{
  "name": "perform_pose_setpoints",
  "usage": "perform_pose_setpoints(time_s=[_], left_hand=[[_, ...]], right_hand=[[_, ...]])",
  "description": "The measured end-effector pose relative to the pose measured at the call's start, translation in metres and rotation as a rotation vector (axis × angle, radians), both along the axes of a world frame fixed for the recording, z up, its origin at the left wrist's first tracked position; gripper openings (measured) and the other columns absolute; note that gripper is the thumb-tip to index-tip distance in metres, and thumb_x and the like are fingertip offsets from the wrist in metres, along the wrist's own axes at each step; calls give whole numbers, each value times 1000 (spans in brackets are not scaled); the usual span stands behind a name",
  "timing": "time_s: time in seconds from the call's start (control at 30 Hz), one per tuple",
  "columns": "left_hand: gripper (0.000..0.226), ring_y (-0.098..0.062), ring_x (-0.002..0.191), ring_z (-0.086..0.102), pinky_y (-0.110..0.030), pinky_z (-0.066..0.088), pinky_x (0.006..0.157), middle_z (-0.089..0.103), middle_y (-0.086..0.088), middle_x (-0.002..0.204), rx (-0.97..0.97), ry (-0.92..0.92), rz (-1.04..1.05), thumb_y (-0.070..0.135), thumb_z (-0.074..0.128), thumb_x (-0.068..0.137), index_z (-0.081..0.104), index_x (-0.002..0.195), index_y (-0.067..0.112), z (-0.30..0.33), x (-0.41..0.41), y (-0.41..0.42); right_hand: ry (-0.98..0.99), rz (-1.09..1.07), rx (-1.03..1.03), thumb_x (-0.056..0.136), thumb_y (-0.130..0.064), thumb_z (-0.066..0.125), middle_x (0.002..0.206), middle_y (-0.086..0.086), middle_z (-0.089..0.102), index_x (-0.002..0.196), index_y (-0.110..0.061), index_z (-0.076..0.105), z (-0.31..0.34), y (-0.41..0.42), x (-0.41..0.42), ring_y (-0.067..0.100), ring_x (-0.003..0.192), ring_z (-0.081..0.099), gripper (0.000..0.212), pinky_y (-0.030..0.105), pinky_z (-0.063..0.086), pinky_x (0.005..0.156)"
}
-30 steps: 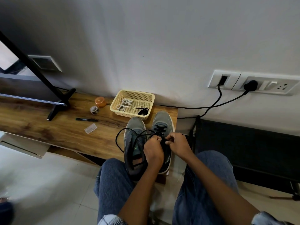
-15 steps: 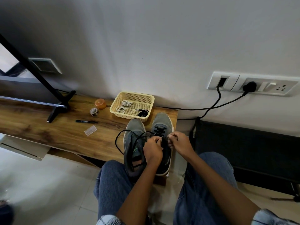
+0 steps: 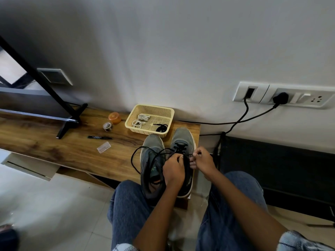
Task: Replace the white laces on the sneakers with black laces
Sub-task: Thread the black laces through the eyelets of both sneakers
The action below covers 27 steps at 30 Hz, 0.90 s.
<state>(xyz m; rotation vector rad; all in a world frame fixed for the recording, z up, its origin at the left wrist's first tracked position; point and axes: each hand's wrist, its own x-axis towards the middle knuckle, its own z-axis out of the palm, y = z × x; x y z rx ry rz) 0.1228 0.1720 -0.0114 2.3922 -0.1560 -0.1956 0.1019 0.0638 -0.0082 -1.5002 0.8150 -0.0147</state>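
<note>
Two grey sneakers stand side by side at the right end of a wooden bench [image 3: 54, 147]. The right sneaker [image 3: 183, 138] has a black lace [image 3: 135, 156] through its front eyelets, and the loose part loops out over the left sneaker [image 3: 152, 147], which shows no lace. My left hand [image 3: 174, 171] pinches the black lace over the right sneaker's tongue. My right hand [image 3: 202, 160] pinches the lace's other end at the shoe's right side. A yellow basket [image 3: 154, 108] behind the shoes holds coiled white laces [image 3: 140, 120] and a black lace bundle [image 3: 161, 128].
On the bench left of the basket lie an orange lid [image 3: 114, 117], a small tape roll [image 3: 107, 126], a black marker [image 3: 99, 137] and a clear packet [image 3: 103, 147]. A black stand foot [image 3: 70, 122] rests further left. Cables [image 3: 235, 124] run from wall sockets [image 3: 282, 96].
My right hand has drawn away to the right from my left hand, pulling the lace end out sideways. My left hand stays over the shoe's tongue.
</note>
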Motion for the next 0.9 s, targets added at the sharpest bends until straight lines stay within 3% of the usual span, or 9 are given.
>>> perform_pose_setpoints(time_s=[0.1,0.2,0.3,0.4,0.5,0.57,0.63,0.73,0.9], left_hand=[[26,-20,93,64,-28,45,75,70,-4,103,-19,-8,2,27,46,100,68,111,17,1,-1,1],[28,-17,98,63,-29,48,79,69,-1,110,-28,-68,-10,27,45,100,65,117,19,3,-6,2],[25,-15,98,62,-24,47,78,67,1,108,-38,-283,-78,27,48,98,65,113,16,6,-15,1],[32,-17,98,62,-33,50,88,67,1,100,93,-430,-168,37,47,90,66,106,17,-2,-23,3],[40,-18,113,60,-39,30,111,68,1,110,217,-450,-135,34,65,80,63,116,17,-14,-33,6],[49,-19,114,60,-38,18,112,69,0,109,230,-439,-100,30,79,71,63,115,16,-18,-39,6],[49,-20,113,61,-40,17,109,71,1,103,253,-444,-86,33,83,67,65,109,17,-18,-42,7],[44,-21,112,62,-43,20,107,73,3,94,293,-490,-102,35,85,64,68,101,16,-21,-43,8],[34,-19,112,61,-45,22,106,73,6,86,318,-495,-77,35,84,66,72,93,19,-25,-42,7]], right_hand=[[23,-179,211,103,-8,25,96,24,62,105,-5,39,-4,-1,-5,35,78,64,15,33,57,59],[45,-341,443,104,-11,17,114,31,56,124,0,34,-8,-2,-9,44,98,61,28,47,52,74],[29,-365,468,103,-9,23,106,25,57,118,-2,38,-6,-2,-9,36,81,64,23,47,52,71],[10,-317,315,100,-8,38,97,16,60,99,-7,48,-3,-4,-8,22,71,62,10,36,55,65],[4,-204,84,96,-6,45,98,13,63,93,-14,56,-4,-6,-6,17,72,60,14,26,49,58],[-24,-23,-114,92,-3,48,108,9,64,99,-18,61,-5,-7,-3,15,87,59,20,21,46,66],[-17,204,-345,89,1,50,116,3,59,110,-16,65,-5,-6,1,14,104,54,31,19,45,78],[35,380,-618,90,-7,55,118,4,62,114,-15,67,-10,-5,8,19,111,55,28,30,44,93],[37,305,-655,90,-17,60,83,2,64,80,-14,65,-7,-1,4,19,83,59,12,28,43,68]])
